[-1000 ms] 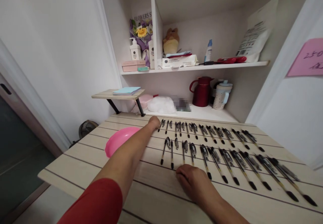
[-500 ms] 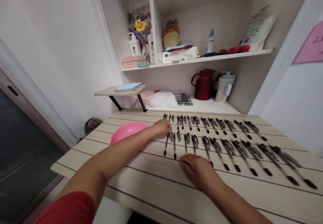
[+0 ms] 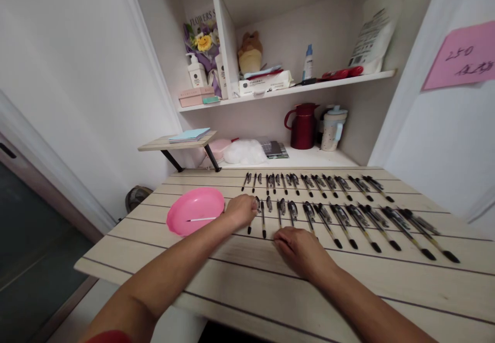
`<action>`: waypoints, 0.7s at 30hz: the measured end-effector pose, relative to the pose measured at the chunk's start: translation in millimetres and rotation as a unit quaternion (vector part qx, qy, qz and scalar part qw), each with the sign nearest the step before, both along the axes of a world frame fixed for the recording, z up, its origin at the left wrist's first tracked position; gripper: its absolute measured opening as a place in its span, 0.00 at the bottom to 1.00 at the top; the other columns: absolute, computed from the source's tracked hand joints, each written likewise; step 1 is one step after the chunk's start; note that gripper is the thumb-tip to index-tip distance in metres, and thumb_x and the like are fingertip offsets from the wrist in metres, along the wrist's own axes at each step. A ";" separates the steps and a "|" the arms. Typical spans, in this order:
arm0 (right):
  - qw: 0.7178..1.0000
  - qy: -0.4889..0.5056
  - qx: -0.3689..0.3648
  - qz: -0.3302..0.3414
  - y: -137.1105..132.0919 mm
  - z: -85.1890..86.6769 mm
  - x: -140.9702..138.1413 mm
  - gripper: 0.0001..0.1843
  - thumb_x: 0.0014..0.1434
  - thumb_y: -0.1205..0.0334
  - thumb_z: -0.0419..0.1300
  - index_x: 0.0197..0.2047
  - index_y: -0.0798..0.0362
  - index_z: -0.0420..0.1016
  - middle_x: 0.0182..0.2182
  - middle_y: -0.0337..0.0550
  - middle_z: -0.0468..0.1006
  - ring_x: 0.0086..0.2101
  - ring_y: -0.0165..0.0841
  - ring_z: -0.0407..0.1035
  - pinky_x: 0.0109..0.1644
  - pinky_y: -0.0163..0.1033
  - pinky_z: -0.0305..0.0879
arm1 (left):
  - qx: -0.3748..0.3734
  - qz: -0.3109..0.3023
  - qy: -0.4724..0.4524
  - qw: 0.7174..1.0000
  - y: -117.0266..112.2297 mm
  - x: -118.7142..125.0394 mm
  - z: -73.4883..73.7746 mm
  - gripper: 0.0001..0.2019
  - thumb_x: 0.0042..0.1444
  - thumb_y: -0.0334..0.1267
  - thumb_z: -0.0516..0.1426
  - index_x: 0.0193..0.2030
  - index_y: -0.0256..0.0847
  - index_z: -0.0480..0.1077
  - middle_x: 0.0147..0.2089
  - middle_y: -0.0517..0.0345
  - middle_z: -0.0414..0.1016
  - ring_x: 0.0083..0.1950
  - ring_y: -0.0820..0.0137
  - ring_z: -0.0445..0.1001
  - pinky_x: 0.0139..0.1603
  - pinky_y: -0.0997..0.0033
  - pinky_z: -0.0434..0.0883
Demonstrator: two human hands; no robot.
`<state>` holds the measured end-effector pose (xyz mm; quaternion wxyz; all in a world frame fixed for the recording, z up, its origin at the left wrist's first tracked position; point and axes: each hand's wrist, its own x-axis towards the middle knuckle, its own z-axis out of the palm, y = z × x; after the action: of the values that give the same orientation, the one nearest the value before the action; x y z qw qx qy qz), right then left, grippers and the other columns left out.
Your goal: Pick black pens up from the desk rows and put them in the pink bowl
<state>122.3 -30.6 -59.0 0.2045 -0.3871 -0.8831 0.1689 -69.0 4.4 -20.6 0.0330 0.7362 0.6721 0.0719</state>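
Two rows of several black pens lie on a pale slatted table (image 3: 247,276): a far row (image 3: 309,182) and a near row (image 3: 348,220). My left hand (image 3: 242,211) is at the left end of the near row. Its fingers curl over the upper part of the leftmost pen (image 3: 249,226), whose lower end sticks out below the hand. My right hand (image 3: 301,250) rests palm down on the table just in front of the near row, fingers flat, holding nothing. A pink bowl (image 3: 195,214) sits left of my left hand with a thin white stick (image 3: 201,219) in it.
Behind the table, a low shelf holds a red jug (image 3: 303,126), a speckled cup (image 3: 331,129) and a white bag (image 3: 245,152). A small riser with blue notepads (image 3: 181,139) stands at the back left. The table's left edge drops to the floor.
My left hand has pulled back from the far row's left end to the near row's left end. My right hand stayed put. The view shifted, and the whole pink bowl now shows.
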 end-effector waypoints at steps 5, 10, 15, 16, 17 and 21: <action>1.000 -0.012 -0.002 -0.004 -0.7 0.6 2.0 0.13 0.57 0.63 0.47 0.32 0.50 0.73 0.31 0.40 0.76 0.33 0.31 0.69 0.35 0.33 0.55 | 0.018 -0.008 -0.020 1.000 -28.9 -11.1 -6.2 0.06 0.49 0.36 0.52 0.33 0.42 0.70 0.38 0.56 0.72 0.38 0.69 0.69 0.34 0.73 0.62; 0.999 -0.030 0.006 -0.013 -3.0 0.5 -0.3 0.15 0.59 0.62 0.46 0.36 0.49 0.74 0.32 0.41 0.78 0.34 0.31 0.70 0.37 0.32 0.57 | 0.022 -0.057 -0.070 0.996 -53.9 -26.5 -16.1 0.06 0.50 0.36 0.52 0.32 0.40 0.69 0.35 0.56 0.71 0.37 0.69 0.68 0.35 0.73 0.62; 0.986 -0.148 0.045 -0.065 -7.7 8.8 -15.3 0.19 0.60 0.61 0.42 0.47 0.48 0.70 0.28 0.46 0.78 0.28 0.36 0.72 0.31 0.36 0.59 | 0.018 -0.065 -0.056 0.996 -55.2 -30.8 -20.1 0.09 0.54 0.35 0.49 0.36 0.40 0.69 0.37 0.54 0.71 0.41 0.67 0.68 0.42 0.70 0.63; 0.981 -0.174 0.056 -0.066 -7.7 11.2 -19.6 0.19 0.60 0.62 0.43 0.50 0.48 0.68 0.28 0.47 0.78 0.28 0.37 0.72 0.30 0.36 0.59 | 0.013 -0.061 -0.050 0.997 -53.9 -29.7 -20.5 0.10 0.55 0.36 0.48 0.38 0.39 0.68 0.38 0.53 0.71 0.42 0.67 0.68 0.43 0.69 0.63; 0.977 -0.195 0.066 -0.064 -7.1 13.7 -24.0 0.20 0.59 0.63 0.43 0.52 0.49 0.66 0.28 0.49 0.78 0.28 0.38 0.72 0.30 0.37 0.59 | 0.010 -0.056 -0.045 0.997 -52.6 -28.4 -21.1 0.11 0.56 0.36 0.47 0.39 0.39 0.68 0.39 0.52 0.70 0.43 0.66 0.68 0.44 0.68 0.63; 0.971 -0.224 0.063 -0.063 -0.9 22.7 -42.0 0.20 0.57 0.68 0.45 0.52 0.53 0.65 0.30 0.53 0.78 0.30 0.40 0.73 0.30 0.37 0.60 | 0.033 -0.044 -0.057 0.997 -49.6 -26.2 -28.1 0.15 0.58 0.36 0.44 0.46 0.39 0.67 0.43 0.51 0.70 0.46 0.66 0.67 0.47 0.66 0.62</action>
<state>80.3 -31.6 -36.3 0.0362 -0.4562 -0.8891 0.0089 -95.2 -45.2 -48.7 0.0498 0.7605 0.6333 0.1345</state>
